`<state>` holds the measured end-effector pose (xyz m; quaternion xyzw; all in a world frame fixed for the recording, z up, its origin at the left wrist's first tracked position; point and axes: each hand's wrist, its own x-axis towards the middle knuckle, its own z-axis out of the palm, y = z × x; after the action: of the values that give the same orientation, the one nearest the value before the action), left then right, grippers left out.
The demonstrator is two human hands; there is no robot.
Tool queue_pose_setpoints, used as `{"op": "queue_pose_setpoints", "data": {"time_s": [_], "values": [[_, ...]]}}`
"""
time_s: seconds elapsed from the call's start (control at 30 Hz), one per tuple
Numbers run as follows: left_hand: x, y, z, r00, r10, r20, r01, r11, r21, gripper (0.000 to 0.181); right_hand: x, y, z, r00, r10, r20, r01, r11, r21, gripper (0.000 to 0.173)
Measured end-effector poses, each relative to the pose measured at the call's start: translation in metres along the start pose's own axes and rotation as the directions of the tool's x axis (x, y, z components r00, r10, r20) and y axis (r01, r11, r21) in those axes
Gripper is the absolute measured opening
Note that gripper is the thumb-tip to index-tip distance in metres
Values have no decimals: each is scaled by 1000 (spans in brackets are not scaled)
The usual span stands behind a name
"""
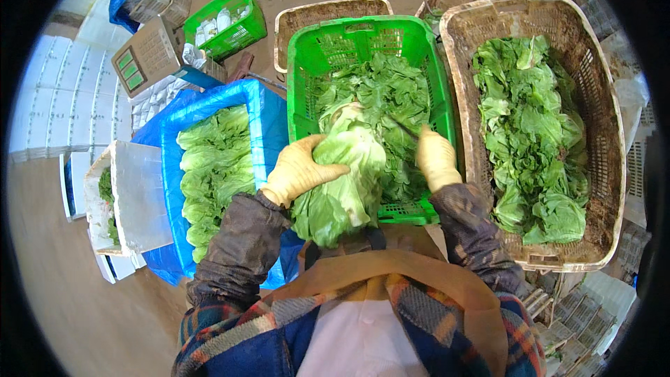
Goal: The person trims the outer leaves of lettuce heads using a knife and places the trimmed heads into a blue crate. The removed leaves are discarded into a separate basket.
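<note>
My left hand, in a pale yellow glove, grips a head of leafy lettuce over the near part of a green plastic crate. The cut stem end of the head faces away from me. To its right, my right hand, gloved alike, is closed around a knife; its dark blade points to the far left, apart from the lettuce in my left hand. Loose green leaves lie in the crate beneath both hands. The knife's handle is hidden in my fist.
Left stands a box lined with blue plastic film, holding rows of lettuce. A dirty beige crate with leaves is at right. Farther off are a scale display, a smaller green crate and white foam boxes.
</note>
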<state>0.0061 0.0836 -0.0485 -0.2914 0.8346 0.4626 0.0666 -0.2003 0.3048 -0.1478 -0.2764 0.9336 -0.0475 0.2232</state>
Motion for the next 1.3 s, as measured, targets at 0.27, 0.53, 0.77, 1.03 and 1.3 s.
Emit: {"op": "queue_pose_setpoints", "data": {"time_s": [0.27, 0.53, 0.77, 1.03, 1.3], "values": [[21, 69, 2, 959, 280, 40, -282, 939, 198, 92, -45, -34, -14, 979, -130, 160, -142, 134, 981, 74], [45, -33, 22, 917, 371, -146, -396, 891, -224, 85, -18, -1, -19, 980, -189, -68, 26, -216, 976, 72], [47, -55, 36, 889, -175, -423, -164, 740, -652, 53, -13, -12, -21, 989, -47, 138, -134, 73, 988, 36], [38, -35, -9, 885, 77, -460, -323, 813, -485, 44, 1, -31, -62, 943, -185, -277, 322, 293, 900, 73], [49, -99, 33, 980, 2, -200, -172, 522, -836, 66, 83, -22, -70, 959, 24, -283, 191, 683, 705, 46]]}}
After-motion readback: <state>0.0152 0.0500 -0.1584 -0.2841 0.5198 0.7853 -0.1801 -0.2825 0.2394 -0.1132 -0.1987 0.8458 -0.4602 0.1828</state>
